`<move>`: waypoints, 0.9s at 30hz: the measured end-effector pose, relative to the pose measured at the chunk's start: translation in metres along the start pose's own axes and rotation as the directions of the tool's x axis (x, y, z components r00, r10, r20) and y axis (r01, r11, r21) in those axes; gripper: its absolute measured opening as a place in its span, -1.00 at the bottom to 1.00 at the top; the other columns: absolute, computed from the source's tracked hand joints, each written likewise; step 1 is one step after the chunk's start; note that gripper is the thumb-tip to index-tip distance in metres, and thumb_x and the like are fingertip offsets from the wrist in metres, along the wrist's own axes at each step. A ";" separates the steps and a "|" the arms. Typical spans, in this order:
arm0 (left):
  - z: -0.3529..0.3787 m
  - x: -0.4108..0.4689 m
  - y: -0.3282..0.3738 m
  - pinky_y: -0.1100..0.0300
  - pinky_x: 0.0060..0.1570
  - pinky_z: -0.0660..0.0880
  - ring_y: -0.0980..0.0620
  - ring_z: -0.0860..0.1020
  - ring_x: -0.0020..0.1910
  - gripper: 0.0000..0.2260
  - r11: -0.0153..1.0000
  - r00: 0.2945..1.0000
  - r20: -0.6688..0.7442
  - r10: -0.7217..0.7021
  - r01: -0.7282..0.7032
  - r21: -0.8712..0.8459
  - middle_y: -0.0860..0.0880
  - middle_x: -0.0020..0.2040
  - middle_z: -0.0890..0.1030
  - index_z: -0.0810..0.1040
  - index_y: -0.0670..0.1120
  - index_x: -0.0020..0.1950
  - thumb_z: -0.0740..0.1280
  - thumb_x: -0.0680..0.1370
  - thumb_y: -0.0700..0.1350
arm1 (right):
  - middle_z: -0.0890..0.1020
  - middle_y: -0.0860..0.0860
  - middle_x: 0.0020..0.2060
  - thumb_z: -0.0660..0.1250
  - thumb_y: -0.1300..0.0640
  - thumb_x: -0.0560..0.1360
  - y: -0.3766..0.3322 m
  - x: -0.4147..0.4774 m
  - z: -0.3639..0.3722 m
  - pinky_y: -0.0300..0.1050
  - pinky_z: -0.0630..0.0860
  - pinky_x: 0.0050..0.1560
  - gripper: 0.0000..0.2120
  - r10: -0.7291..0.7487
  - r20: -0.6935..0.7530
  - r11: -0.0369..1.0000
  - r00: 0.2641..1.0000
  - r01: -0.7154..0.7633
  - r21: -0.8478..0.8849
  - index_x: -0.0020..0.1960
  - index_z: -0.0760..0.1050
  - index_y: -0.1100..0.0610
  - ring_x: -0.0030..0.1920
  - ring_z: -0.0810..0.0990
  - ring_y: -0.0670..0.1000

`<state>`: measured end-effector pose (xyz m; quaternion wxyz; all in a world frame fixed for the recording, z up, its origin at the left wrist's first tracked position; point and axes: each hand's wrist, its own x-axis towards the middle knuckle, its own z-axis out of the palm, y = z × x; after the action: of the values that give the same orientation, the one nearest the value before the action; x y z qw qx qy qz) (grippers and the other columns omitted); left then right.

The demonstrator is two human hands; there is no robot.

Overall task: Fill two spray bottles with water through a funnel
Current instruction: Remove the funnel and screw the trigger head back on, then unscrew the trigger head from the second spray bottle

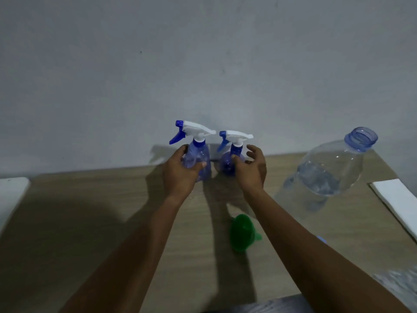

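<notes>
Two blue spray bottles with white trigger heads stand side by side at the back of the wooden table [94, 222], near the wall. My left hand [180, 171] grips the body of the left spray bottle [198, 154]. My right hand [251, 168] is at the right spray bottle [232, 158], thumb on its front, fingers spread and curved around its side. A green funnel [241, 231] lies on its side on the table between my forearms. A large clear water bottle [331, 168] with an open blue neck stands to the right, partly filled.
A white object [10, 195] lies at the table's left edge and a white folded cloth or paper [397, 199] at the right edge. A small blue cap [321, 239] peeks out beside my right forearm. A grey wall rises right behind the bottles.
</notes>
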<state>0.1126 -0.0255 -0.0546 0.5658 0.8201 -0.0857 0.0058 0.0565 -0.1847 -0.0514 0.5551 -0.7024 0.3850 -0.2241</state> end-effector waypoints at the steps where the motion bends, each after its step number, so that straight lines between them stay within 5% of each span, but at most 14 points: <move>1: 0.003 0.002 0.001 0.40 -0.15 0.48 0.24 0.59 -0.09 -0.61 1.000 1.000 -0.020 -0.007 0.007 0.012 0.20 -0.05 0.63 0.59 0.07 0.14 0.59 0.37 -0.02 | 0.53 -0.03 0.26 0.49 0.11 0.48 0.003 0.009 0.002 0.10 0.58 0.23 -0.50 0.004 -0.005 1.000 1.000 -0.004 -0.009 0.37 0.44 -0.08 0.16 0.55 0.02; 7: 0.020 0.012 -0.007 0.31 -0.13 0.49 0.21 0.56 -0.11 -0.57 1.000 0.998 -0.053 -0.027 0.027 0.010 0.20 -0.05 0.59 0.59 0.05 0.19 0.59 0.37 -0.04 | 0.52 -0.02 0.32 0.46 0.16 0.52 0.003 0.036 0.011 0.04 0.59 0.23 -0.53 -0.018 0.066 1.000 0.998 0.016 0.020 0.40 0.47 0.02 0.24 0.54 0.04; 14: 0.025 0.008 -0.011 0.40 -0.08 0.45 0.26 0.58 -0.02 -0.50 0.996 0.998 -0.055 -0.041 0.037 -0.079 0.28 0.00 0.58 0.55 0.06 0.24 0.60 0.35 -0.12 | 0.67 0.00 0.07 0.46 0.20 0.51 -0.002 0.028 0.006 -0.29 0.51 -0.12 -0.69 -0.024 0.059 0.998 0.998 0.021 0.056 0.25 0.58 0.10 0.05 0.63 0.01; 19: 0.016 -0.012 -0.008 0.39 0.01 0.41 0.21 0.47 0.17 -0.39 0.997 0.996 -0.051 -0.076 0.074 -0.033 0.20 0.22 0.49 0.46 -0.03 0.42 0.58 0.40 -0.09 | 0.69 -0.05 0.00 0.54 0.10 0.43 -0.019 0.001 -0.014 -0.13 0.55 -0.04 -0.66 -0.072 0.049 0.997 0.996 0.073 -0.009 0.16 0.57 0.07 -0.01 0.64 -0.01; 23: -0.006 -0.061 -0.013 0.33 -0.01 0.50 0.27 0.61 0.04 -0.74 0.996 0.999 -0.024 -0.047 0.045 -0.083 0.22 -0.02 0.66 0.65 0.10 0.08 0.55 0.42 -0.09 | 0.68 -0.07 -0.21 0.58 0.11 0.34 -0.024 -0.038 -0.035 -0.10 0.53 -0.17 -0.74 -0.135 0.227 0.980 0.965 0.163 -0.114 -0.05 0.57 0.05 -0.17 0.63 -0.03; 27: -0.031 -0.120 -0.021 0.49 -0.06 0.44 0.43 0.57 -0.02 -0.74 0.998 0.997 0.083 -0.007 0.013 -0.063 0.22 0.00 0.65 0.65 0.06 0.12 0.52 0.46 -0.15 | 0.62 -0.06 -0.32 0.63 0.08 0.27 -0.016 -0.081 -0.049 -0.18 0.42 -0.32 -0.72 -0.205 0.442 0.916 0.873 0.330 -0.227 -0.19 0.54 0.05 -0.34 0.53 -0.11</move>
<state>0.0005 0.0269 -0.0759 0.5874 0.8018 -0.1050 -0.0336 -0.0244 -0.1490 -0.0126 0.4752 -0.8553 0.1869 -0.0875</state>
